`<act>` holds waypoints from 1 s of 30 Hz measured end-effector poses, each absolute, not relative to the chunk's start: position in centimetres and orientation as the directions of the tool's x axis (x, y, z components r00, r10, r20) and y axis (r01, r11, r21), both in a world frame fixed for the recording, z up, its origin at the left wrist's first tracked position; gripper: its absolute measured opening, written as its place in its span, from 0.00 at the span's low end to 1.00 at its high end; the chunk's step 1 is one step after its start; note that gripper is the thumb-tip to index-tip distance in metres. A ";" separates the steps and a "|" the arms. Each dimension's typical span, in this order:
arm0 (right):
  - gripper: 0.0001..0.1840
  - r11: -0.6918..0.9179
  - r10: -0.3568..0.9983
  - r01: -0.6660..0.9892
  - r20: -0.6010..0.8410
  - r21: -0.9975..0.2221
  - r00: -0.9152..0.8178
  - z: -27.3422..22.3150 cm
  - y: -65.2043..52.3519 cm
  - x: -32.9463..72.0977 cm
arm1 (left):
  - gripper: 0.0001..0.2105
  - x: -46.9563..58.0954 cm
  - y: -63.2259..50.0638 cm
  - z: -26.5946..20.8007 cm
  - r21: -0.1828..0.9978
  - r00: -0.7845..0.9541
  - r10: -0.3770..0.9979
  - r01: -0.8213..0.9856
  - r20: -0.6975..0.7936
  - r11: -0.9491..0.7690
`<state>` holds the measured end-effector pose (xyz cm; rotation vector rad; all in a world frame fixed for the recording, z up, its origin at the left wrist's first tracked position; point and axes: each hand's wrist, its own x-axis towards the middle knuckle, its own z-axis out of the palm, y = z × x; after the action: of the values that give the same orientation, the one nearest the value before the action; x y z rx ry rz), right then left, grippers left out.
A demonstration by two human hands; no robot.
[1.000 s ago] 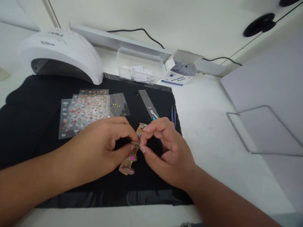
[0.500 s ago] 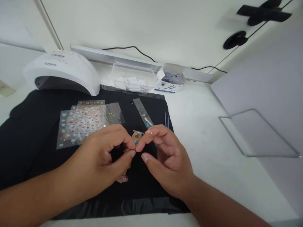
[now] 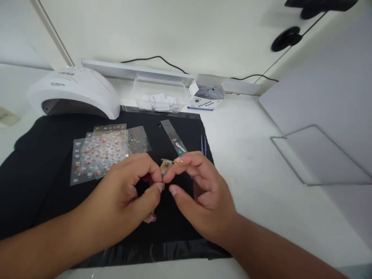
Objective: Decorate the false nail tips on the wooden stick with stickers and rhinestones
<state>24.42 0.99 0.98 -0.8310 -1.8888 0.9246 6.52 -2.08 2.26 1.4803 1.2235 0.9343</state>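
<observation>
My left hand [image 3: 130,193] is closed, thumb and index finger pinched together over the black mat. What lies between them is mostly hidden. Just beyond the fingertips shows a beige, finger-like piece [image 3: 165,166] with small shiny decorations and a clear tip. Below the left hand peeks a beige bit with a shiny purplish tip [image 3: 151,217]. The index fingertip of my right hand [image 3: 203,190] touches the decorated piece beside the left fingertips. Its thumb stays apart from the index finger, and small colourful bits [image 3: 179,161] stick to that index finger.
On the black mat [image 3: 174,232] lie overlapping sticker sheets [image 3: 99,151], a clear strip with small decorations [image 3: 171,133] and tweezers [image 3: 203,145]. Behind are a white nail lamp [image 3: 75,89], a clear tray of packets [image 3: 159,85] and an alcohol pads box [image 3: 206,99]. A metal frame [image 3: 308,184] stands right.
The view has shifted slightly. My right index fingertip remains against the small piece at the left fingertips, and the teal decoration there is less visible now. Both hands keep nearly the same pose.
</observation>
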 end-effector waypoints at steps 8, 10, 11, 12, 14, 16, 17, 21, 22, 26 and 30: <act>0.19 0.531 0.822 0.234 0.428 -0.814 -0.376 0.8 1.0 24.2 | 0.05 6.8 -2.0 2.8 0.985 0.212 0.972 0.160 -0.103 0.069; 0.19 0.541 0.815 0.225 0.439 -0.810 -0.379 0.7 1.0 24.2 | 0.04 6.8 -2.1 2.7 0.986 0.221 0.968 0.144 -0.117 0.086; 0.19 0.543 0.812 0.220 0.440 -0.810 -0.384 0.7 1.0 24.2 | 0.04 6.7 -2.1 2.7 0.985 0.223 0.967 0.146 -0.121 0.089; 0.19 0.544 0.810 0.217 0.439 -0.811 -0.389 0.7 1.1 24.1 | 0.04 6.6 -2.2 2.6 0.984 0.228 0.966 0.154 -0.122 0.088; 0.19 0.540 0.809 0.212 0.433 -0.815 -0.397 0.7 1.0 24.1 | 0.04 6.4 -2.3 2.5 0.979 0.235 0.966 0.194 -0.105 0.060; 0.18 0.531 0.813 0.209 0.423 -0.821 -0.400 0.8 0.9 24.2 | 0.05 6.2 -2.3 2.4 0.965 0.253 0.966 0.262 -0.060 -0.009; 0.18 0.529 0.814 0.207 0.423 -0.823 -0.398 0.9 0.9 24.2 | 0.06 6.1 -2.3 2.4 0.954 0.262 0.965 0.294 -0.030 -0.050; 0.20 0.577 0.785 0.192 0.474 -0.794 -0.399 1.1 0.7 24.3 | 0.07 6.1 -2.2 2.4 0.925 0.275 0.960 0.348 0.053 -0.150; 0.20 0.596 0.771 0.188 0.492 -0.780 -0.405 1.1 0.7 24.3 | 0.07 6.1 -2.2 2.4 0.923 0.270 0.961 0.350 0.061 -0.157; 0.23 0.642 0.737 0.180 0.535 -0.745 -0.414 1.4 0.5 24.3 | 0.07 6.2 -2.2 2.4 0.928 0.263 0.962 0.335 0.073 -0.163; 0.23 0.645 0.738 0.195 0.537 -0.739 -0.408 1.5 0.3 24.4 | 0.07 6.2 -2.3 2.4 0.928 0.269 0.960 0.333 0.078 -0.169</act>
<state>24.43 0.34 1.47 -0.7335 -1.9344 0.7360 6.20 -2.29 2.41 1.6765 1.2016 0.9127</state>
